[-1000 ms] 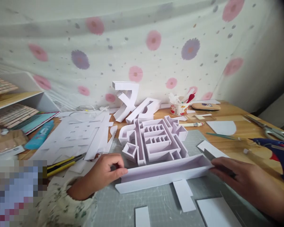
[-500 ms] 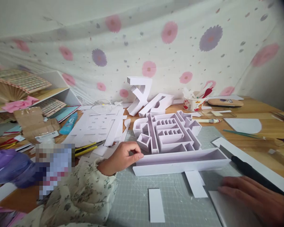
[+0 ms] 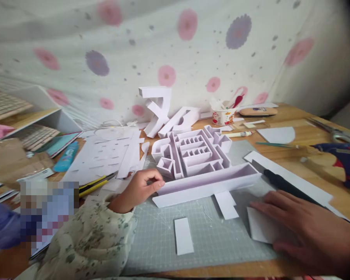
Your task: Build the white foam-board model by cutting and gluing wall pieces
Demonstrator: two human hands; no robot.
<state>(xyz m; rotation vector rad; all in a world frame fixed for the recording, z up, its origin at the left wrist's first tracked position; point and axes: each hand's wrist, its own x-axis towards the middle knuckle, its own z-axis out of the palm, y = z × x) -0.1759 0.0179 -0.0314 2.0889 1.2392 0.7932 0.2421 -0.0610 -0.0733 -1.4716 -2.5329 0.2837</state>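
Observation:
My left hand [image 3: 141, 188], thumb and forefinger pinched, is at the left end of a long white foam board trough [image 3: 204, 187]. Behind the trough lies a white foam board character [image 3: 202, 153] built of thin upright walls and compartments. My right hand [image 3: 303, 229], somewhat blurred, has its fingers and thumb around a white board piece [image 3: 264, 225] at the right of the grey cutting mat [image 3: 151, 241]. A small white rectangle [image 3: 183, 236] lies on the mat, and two overlapping strips [image 3: 226, 205] touch the trough's front.
A black-handled tool [image 3: 288, 186] and a long white strip [image 3: 317, 190] lie right, near a blue glue gun [image 3: 345, 161] and scissors [image 3: 335, 130]. A yellow cutter [image 3: 96, 184] and paper sheets [image 3: 99, 155] are left. Finished white shapes [image 3: 160, 105] and a paper tub [image 3: 223, 116] stand behind.
The view has swung right, bringing the glue gun and scissors into sight. My right hand has closed about the white board piece and tilted it; my left hand stays at the trough's end.

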